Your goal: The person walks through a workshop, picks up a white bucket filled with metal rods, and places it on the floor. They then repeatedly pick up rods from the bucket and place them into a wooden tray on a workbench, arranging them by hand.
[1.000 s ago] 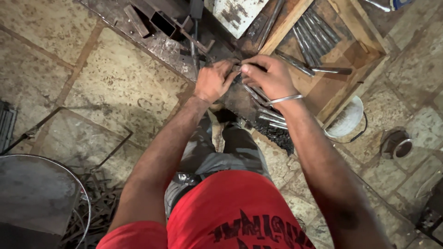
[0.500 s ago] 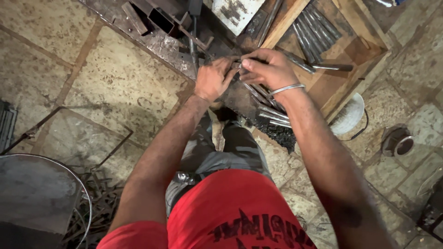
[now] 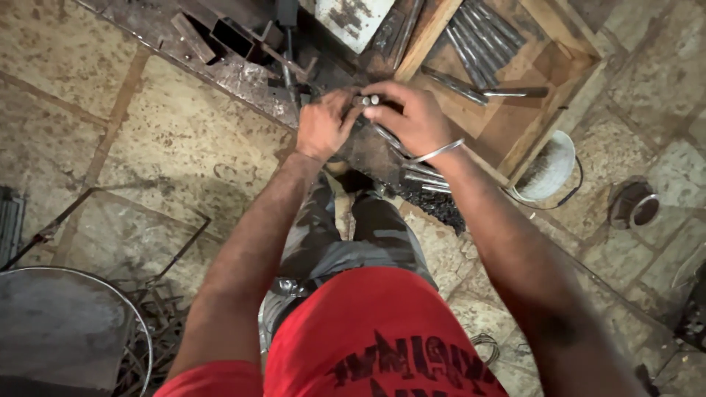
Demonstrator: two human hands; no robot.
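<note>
Two short metal rods (image 3: 369, 100) are held end-up between both hands, far of the knees. At the near left a round metal drum (image 3: 66, 331) is seen on the stone floor (image 3: 169, 147). The left hand (image 3: 323, 126) is closed on the rods from the left, the right hand (image 3: 413, 117) curled over them, with a steel bangle (image 3: 438, 151) at the wrist. Since a second ago the grip has been tightened and the rods drawn closer together. Further right, more rods lie in a wooden tray (image 3: 559, 51), beside a white bucket (image 3: 548, 167).
</note>
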